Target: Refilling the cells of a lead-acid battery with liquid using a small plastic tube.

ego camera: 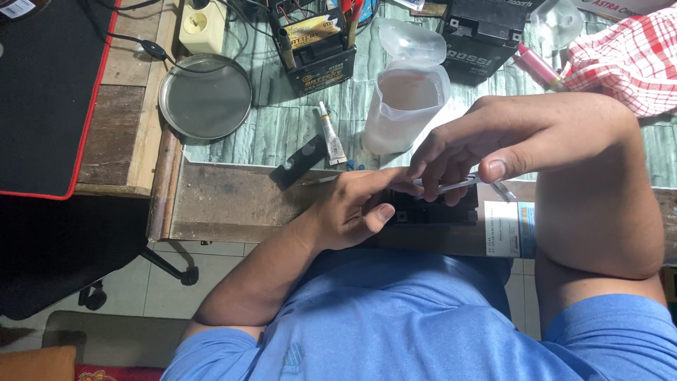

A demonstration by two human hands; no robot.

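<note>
blue shirt, red-checked cloth, black battery

A single head-worn camera looks steeply down over the wearer's blue shirt at the near edge of the wooden surface, close above it. Beyond that edge the view takes in the round metal lid; below it, tiled floor shows.

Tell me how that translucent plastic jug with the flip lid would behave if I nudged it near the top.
The translucent jug stands tall and narrow with its lid flipped open, so a high push would probably tip it. It seems to hold liquid, which would add weight low down but could spill. Its smooth plastic wall likely slides easily on the tabletop.
</note>
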